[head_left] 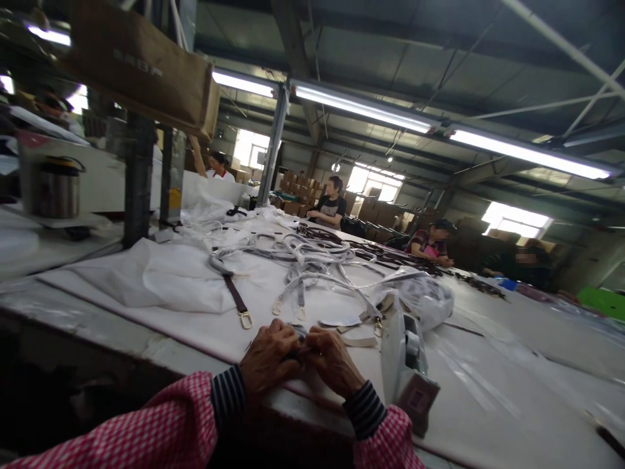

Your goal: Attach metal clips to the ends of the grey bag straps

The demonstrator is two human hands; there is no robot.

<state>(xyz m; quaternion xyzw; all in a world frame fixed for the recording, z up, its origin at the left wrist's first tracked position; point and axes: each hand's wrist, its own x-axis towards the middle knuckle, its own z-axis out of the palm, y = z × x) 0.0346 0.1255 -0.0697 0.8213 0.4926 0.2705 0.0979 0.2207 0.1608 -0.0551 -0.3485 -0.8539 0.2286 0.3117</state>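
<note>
My left hand (pixel 268 355) and my right hand (pixel 332 358) meet over the table's near edge, fingers curled and pinched together. A small greyish piece shows between them, but my fingers cover most of it, so its kind cannot be made out. Just beyond lies a dark brown strap (pixel 233 292) with a gold-coloured metal clasp (pixel 245 319). Behind it, grey straps (pixel 312 254) in clear wrapping form a loose tangle, some ending in metal clasps. Right of my right hand stands a white tape dispenser (pixel 394 365), with a clear plastic bag (pixel 427 296) behind it.
White sheeting (pixel 151 273) lies crumpled on the left of the white-covered table (pixel 488 352). More dark straps (pixel 371 251) spread farther back. A metal post (pixel 138 176), a hanging brown bag (pixel 141 71) and a steel jug (pixel 58 189) are left. Several people sit beyond the table.
</note>
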